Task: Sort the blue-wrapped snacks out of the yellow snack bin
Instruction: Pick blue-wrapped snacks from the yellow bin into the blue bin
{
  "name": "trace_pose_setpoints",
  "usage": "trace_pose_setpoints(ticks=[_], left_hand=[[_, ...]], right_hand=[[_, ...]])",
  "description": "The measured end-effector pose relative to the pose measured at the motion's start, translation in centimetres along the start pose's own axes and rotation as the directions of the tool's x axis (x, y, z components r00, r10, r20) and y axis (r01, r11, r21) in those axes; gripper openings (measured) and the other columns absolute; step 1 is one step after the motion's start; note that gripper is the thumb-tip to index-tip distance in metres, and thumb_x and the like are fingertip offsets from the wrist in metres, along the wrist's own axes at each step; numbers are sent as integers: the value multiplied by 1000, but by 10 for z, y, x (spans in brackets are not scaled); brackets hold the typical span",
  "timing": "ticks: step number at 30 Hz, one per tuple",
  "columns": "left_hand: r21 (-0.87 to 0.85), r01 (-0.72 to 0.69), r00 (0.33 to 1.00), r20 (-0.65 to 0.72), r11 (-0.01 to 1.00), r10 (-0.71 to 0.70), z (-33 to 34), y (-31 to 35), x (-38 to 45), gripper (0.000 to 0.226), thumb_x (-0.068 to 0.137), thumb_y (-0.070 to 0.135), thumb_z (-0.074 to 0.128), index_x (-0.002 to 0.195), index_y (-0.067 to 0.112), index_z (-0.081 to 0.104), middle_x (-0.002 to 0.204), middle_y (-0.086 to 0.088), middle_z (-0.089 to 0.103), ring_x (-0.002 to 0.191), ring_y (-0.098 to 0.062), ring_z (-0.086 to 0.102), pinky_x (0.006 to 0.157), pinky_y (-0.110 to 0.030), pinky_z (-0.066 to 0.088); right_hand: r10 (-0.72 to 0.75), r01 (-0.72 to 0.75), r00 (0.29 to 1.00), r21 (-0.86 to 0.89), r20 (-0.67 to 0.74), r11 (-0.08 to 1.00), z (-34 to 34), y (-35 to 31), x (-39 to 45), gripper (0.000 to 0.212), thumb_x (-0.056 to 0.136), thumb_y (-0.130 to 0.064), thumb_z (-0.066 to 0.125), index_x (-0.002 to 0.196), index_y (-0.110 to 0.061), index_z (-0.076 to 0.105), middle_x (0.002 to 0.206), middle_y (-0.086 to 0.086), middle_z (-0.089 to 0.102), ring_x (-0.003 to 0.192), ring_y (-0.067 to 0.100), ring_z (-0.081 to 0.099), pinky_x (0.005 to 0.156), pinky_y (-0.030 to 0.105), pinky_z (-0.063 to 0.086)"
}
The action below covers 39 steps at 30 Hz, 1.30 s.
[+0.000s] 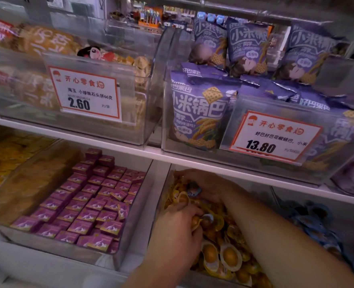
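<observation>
Your left hand (177,229), nearest the lens, has its fingers curled into the yellow snack bin (230,256), pinching what looks like a blue-wrapped snack (208,218) against the yellow ones, probably to lift it clear. Your right hand (205,187) reaches further back, fingers closed on a second blue-wrapped piece (193,189) near the bin's rear wall. Just to the right sits a bin of blue snacks (315,223), likely where these belong. Purple boxes (84,200) fill the left-hand bin.
</observation>
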State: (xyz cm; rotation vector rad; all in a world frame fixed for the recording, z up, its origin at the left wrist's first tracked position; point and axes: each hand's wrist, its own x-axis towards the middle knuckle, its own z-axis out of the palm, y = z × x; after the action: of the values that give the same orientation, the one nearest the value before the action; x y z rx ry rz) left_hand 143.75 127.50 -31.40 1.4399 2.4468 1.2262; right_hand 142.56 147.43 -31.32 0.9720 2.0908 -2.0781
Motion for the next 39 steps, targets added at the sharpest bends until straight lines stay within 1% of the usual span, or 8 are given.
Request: trace_pose_setpoints(ticks=[4,9,13,16,21,25,33,39], left_hand=[[-60,27,999,-40,998,-29,0,2,3,33,73,34,53,100,36,71,96,19,68,87,-4,62,68,-17,45],[-67,50,998,-27,997,-52,0,4,3,30,78,32,62,105,38,70,95,19,70,87,-2,63,65,-14,42],[-111,77,997,-20,991,-80,-2,6,0,28,75,35,59,100,39,70,87,20,70,78,-1,64,59,-17,43],[-178,120,992,-13,977,-124,-1,6,-2,25,75,36,58,97,43,69,80,21,68,72,-1,63,56,-20,49],[-343,108,990,-47,933,-132,6,13,2,22,82,20,71,89,41,71,81,24,70,77,4,65,66,-23,54],[-304,-116,993,-31,946,112,13,31,3,24,82,23,65,100,37,71,90,28,66,88,9,62,73,-7,42],[18,-132,990,44,991,131,12,14,31,52,87,71,39,113,36,65,101,17,71,93,-2,65,78,-23,51],[209,-300,948,172,931,267,44,41,57,46,94,55,41,121,24,62,110,0,67,101,-21,63,88,-34,49]], right_hand=[[9,-12,999,-74,-37,997,-12,-2,-12,36,100,-9,47,133,3,56,127,22,60,112,28,58,109,45,45],[47,-118,974,-322,-220,939,-42,-6,-65,37,102,-15,50,137,-6,52,137,17,55,98,13,55,70,9,37],[-40,2,998,-641,-45,768,-36,-9,-112,32,97,-9,58,129,-2,60,129,20,63,99,22,63,89,31,54],[-219,62,972,-802,-87,594,-32,-5,-148,54,94,-27,65,144,-27,46,128,-11,55,103,9,61,87,13,48],[-328,209,888,-355,-321,911,-3,22,-179,20,96,-36,60,114,-31,67,108,-5,72,81,13,72,71,40,58],[-273,260,925,-84,-265,962,11,36,-181,32,89,-49,62,106,-26,74,97,-5,76,86,8,69,67,27,54],[-642,324,437,-555,-630,766,-52,66,-228,22,88,-59,52,83,-42,66,59,-1,62,50,9,57,44,18,38],[-462,128,596,-490,-657,862,-109,97,-221,24,100,-29,52,110,-20,72,112,-3,68,110,12,57,100,29,40]])
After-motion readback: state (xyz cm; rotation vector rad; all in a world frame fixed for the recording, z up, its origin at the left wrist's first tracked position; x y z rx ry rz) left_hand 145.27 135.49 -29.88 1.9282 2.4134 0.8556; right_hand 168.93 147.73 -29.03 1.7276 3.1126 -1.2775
